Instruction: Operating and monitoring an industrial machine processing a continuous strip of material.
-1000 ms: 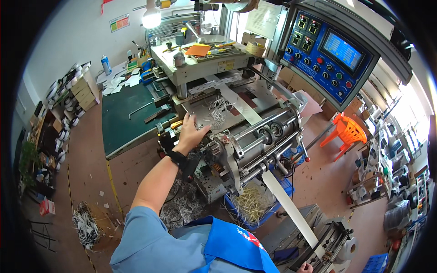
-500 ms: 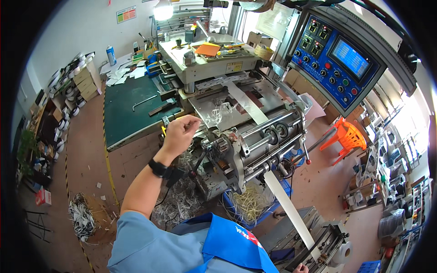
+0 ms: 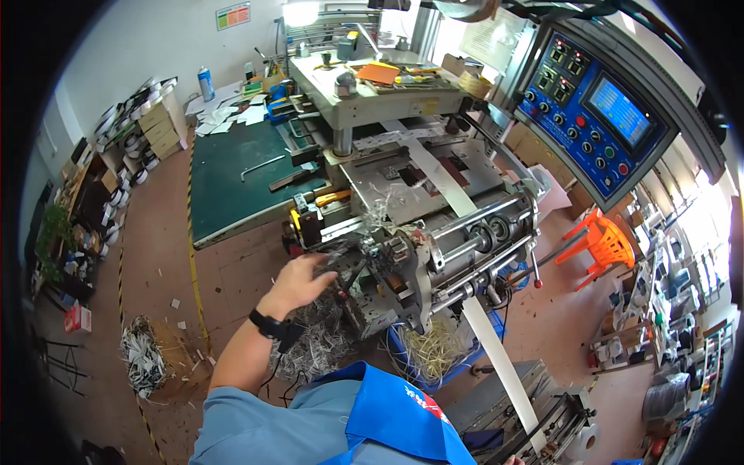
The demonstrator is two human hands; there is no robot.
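Note:
My left hand [image 3: 297,285], with a black wristband, is beside the left end of the machine's roller assembly [image 3: 487,232]. Its thumb and fingers are spread, and nothing shows gripped between them. Thin clear scrap strands [image 3: 380,208] lie in a tangle on the metal bed's near-left corner, and some blurred shreds are near my fingertips. A pale paper strip [image 3: 440,180] crosses the bed to the rollers. Below them, another length of pale strip [image 3: 502,370] slants down to the lower right. Only a sliver of my right hand [image 3: 514,460] shows at the bottom edge; its fingers are mostly hidden.
Shredded scrap [image 3: 319,345] covers the floor under the machine, beside a blue crate [image 3: 403,364] of yellowish strands. A green table [image 3: 232,186] stands left. The blue control panel [image 3: 593,116] hangs at upper right, above an orange chair [image 3: 601,248].
My left hand has moved down and toward me, off the bed's corner. Its closed fingers have spread apart. The whole view has shifted slightly.

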